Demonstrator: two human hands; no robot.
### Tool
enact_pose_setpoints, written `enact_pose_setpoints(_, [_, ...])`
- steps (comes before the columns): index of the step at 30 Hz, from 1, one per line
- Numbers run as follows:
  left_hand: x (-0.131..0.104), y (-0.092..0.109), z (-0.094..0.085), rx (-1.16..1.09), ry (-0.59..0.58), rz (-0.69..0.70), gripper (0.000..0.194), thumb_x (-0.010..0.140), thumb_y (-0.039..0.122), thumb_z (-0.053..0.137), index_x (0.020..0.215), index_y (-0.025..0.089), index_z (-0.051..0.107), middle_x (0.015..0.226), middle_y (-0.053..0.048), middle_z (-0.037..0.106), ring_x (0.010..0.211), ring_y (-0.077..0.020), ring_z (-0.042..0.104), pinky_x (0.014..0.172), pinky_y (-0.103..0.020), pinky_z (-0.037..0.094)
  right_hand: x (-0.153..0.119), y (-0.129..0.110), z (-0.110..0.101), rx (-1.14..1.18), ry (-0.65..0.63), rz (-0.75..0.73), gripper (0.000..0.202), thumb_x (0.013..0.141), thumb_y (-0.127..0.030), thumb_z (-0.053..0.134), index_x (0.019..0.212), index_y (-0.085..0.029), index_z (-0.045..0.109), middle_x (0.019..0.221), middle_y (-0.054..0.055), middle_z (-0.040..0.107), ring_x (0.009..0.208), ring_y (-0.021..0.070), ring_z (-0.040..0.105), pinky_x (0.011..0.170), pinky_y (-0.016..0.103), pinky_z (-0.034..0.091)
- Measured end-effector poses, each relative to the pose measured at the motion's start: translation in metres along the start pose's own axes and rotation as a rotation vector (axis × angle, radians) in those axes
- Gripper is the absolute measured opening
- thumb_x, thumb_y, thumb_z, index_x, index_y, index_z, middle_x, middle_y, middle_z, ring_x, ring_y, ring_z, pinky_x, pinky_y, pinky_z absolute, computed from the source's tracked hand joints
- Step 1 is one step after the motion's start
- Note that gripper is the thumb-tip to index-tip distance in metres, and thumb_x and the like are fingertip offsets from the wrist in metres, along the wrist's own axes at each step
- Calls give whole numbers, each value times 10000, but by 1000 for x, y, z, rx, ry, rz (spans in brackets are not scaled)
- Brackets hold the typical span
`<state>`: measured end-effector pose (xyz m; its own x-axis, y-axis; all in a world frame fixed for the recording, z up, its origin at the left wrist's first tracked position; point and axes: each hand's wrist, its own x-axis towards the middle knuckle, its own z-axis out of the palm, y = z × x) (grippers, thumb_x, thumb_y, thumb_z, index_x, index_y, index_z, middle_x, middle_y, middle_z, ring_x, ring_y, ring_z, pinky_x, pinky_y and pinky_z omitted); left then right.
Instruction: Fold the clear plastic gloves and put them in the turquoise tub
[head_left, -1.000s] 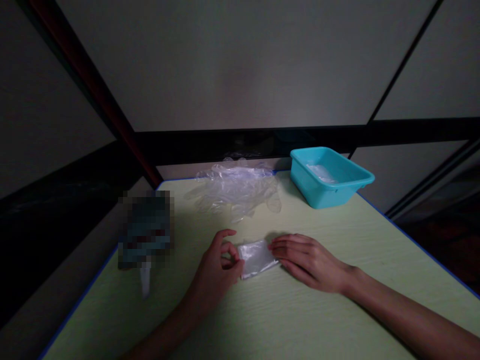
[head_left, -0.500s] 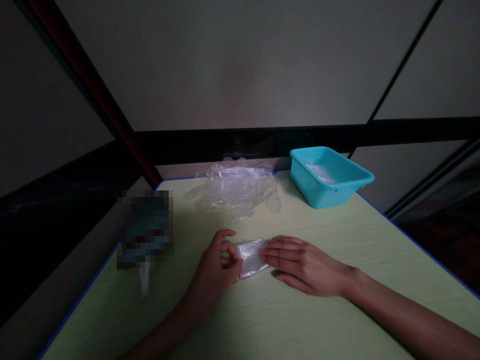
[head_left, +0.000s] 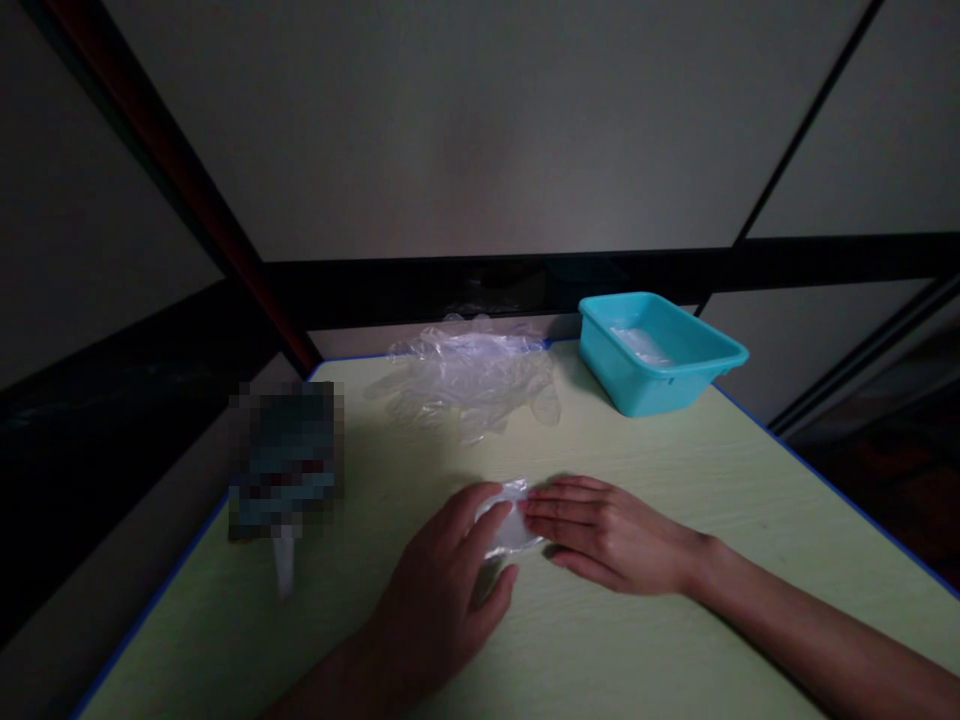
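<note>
A clear plastic glove (head_left: 513,532), folded into a small flat packet, lies on the table between my hands. My right hand (head_left: 600,530) rests flat with its fingers stretched over the packet's right side. From the left, my left hand (head_left: 454,570) reaches over the other side, fingers spread and thumb apart below. Its fingertips touch or hover just above the plastic; I cannot tell which. Behind my hands spreads a loose pile of clear plastic gloves (head_left: 480,380).
A turquoise plastic basin (head_left: 652,390) stands at the back right, with a clear plastic packet (head_left: 641,345) inside. A blurred-out dark package (head_left: 289,460) with a white piece hanging from it sits at the left edge. The pale table (head_left: 615,660) has blue edging and meets a panelled wall.
My left hand has gone from curled fingers at the packet's left edge to spread fingers over it, moving right. My right hand stays in place.
</note>
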<state>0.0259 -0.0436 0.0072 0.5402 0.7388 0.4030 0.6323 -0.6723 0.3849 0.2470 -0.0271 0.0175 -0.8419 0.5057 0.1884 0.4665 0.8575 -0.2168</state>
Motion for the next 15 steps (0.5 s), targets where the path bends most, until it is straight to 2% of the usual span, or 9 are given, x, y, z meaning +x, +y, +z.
enact_pose_setpoints(2, [-3,1,2,69,-107,39,437,786,191,499,1216,162,427,1311,-113,424,1200,-250,398,984,-375,371,0,0,0,5,13,-5,324,904,-260,405,1165,-106,518,1233,99,527,1174,194,425,998,374,335])
enact_pose_setpoints(5, [-4,-1,4,155,-207,52,490,823,227,476,1287,115,362,1388,-126,337,1270,-250,303,1021,-408,325,0,0,1,1,35,-15,318,905,-259,398,1145,-100,534,1200,98,552,1151,204,443,986,375,351])
enact_pose_setpoints(8, [-4,-3,5,205,-267,70,544,851,281,454,1331,85,288,1417,-141,273,1300,-246,238,1032,-426,300,-1,0,2,-8,55,-22,313,905,-252,396,1131,-96,546,1183,94,564,1139,207,454,979,371,362])
enact_pose_setpoints(15, [-4,-4,4,212,-364,73,626,854,336,447,1370,95,189,1448,-130,175,1324,-226,149,1050,-407,261,-2,0,3,-33,75,-31,335,907,-257,387,1141,-76,545,1188,108,563,1133,203,470,984,354,368])
